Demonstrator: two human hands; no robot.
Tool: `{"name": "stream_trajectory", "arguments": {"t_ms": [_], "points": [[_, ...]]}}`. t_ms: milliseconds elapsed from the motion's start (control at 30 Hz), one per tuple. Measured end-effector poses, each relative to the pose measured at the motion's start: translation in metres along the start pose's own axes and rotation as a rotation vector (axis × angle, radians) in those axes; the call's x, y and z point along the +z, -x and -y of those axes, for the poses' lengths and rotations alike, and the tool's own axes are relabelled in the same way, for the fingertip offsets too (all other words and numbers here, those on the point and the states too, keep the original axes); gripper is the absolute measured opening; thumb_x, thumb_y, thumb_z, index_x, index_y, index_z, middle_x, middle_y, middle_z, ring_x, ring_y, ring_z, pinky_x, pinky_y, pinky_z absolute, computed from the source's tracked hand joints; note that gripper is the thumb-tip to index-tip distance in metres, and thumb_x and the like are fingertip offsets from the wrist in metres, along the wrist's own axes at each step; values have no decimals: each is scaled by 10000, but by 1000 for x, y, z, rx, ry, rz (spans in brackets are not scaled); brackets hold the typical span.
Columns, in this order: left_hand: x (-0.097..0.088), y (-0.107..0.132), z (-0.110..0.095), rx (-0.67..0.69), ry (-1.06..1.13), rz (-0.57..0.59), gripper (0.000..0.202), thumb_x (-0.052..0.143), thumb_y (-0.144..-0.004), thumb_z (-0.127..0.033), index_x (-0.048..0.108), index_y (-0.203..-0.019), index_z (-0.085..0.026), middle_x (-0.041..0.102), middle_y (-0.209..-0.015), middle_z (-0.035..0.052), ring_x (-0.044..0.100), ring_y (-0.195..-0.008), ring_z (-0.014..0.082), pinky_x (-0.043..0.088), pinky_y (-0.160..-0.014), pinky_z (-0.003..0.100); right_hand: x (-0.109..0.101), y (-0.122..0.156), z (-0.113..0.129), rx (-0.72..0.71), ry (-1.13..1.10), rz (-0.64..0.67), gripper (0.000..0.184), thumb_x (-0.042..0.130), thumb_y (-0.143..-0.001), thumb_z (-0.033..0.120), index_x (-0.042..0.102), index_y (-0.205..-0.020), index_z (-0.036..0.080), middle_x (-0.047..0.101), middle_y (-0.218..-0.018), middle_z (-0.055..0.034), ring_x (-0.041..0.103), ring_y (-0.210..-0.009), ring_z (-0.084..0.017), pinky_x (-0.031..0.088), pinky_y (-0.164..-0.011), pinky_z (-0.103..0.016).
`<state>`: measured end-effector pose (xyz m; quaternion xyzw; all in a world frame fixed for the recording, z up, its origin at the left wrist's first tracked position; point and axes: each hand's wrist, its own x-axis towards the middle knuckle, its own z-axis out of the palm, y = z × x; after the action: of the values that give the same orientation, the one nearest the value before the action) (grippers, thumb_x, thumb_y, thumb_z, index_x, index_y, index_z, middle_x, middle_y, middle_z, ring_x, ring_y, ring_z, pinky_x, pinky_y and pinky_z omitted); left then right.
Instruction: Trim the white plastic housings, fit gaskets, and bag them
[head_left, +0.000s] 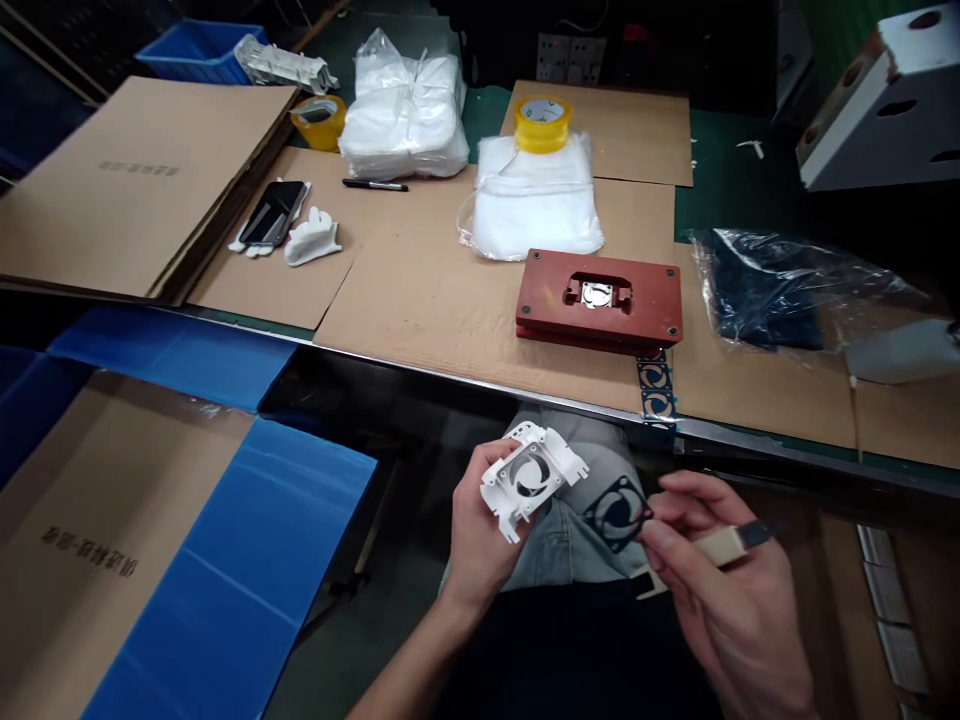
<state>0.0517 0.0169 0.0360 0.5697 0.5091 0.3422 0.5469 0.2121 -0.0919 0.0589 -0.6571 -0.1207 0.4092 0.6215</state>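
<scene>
A white plastic housing [531, 476] with a round, fan-like opening is gripped in my left hand [481, 548], above my lap. Between thumb and fingertip, my right hand [724, 590] pinches the edge of a thin, dark square piece [619, 514] with a fan-shaped cutout. That piece hangs just right of the housing, apart from it. A beige tool [721, 546] with dark ends also lies across my right hand, tucked among the fingers; its exact kind is unclear. On the bench edge lies a dark strip [656, 388] of similar fan-shaped pieces.
A red block fixture [598, 335] stands on the cardboard-covered bench [420, 290]. Behind it are white bags [534, 205] with yellow tape [541, 124] on top. Clear film [772, 290] lies at right. Stacked cardboard [142, 180] and a blue box [292, 500] occupy the left.
</scene>
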Motion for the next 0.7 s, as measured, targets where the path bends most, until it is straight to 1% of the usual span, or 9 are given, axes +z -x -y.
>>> {"name": "stream_trajectory", "arguments": {"t_ms": [100,200,300,467,700], "points": [[0,8,6,54,-53,-8,352,746,-714,-194,619,-1042,-202,680,-1048,44,656,-917,230,486,-805,295,27,4,0,120,-75,169,429,816,-785,277,619,-1165,252,644,-753,3,555,-577,-116,450,-503,-212],[0,14,12,99,-77,-4,365,718,-737,-184,584,-1074,-223,656,-1088,32,649,-948,213,487,-822,294,41,5,-6,151,-87,246,418,792,-832,272,593,-1199,242,626,-749,21,523,-596,-85,423,-541,-190],[-1,16,14,137,-92,2,332,709,-765,-200,570,-1065,-234,639,-1114,33,639,-1007,210,483,-848,290,46,4,-13,144,-67,252,420,783,-852,267,586,-1223,257,620,-752,39,502,-609,-66,401,-553,-168],[-3,14,16,189,-99,3,304,693,-780,-253,566,-1055,-233,623,-1109,42,625,-1026,220,479,-874,314,48,2,-16,159,-89,228,418,788,-849,261,599,-1222,269,598,-738,57,470,-577,-51,387,-528,-155],[-2,15,20,171,-123,0,313,715,-790,-217,561,-1061,-248,621,-1145,44,624,-1053,229,485,-906,340,50,0,-16,197,-141,221,416,800,-834,250,612,-1205,255,599,-749,51,486,-578,-49,411,-539,-155]]}}
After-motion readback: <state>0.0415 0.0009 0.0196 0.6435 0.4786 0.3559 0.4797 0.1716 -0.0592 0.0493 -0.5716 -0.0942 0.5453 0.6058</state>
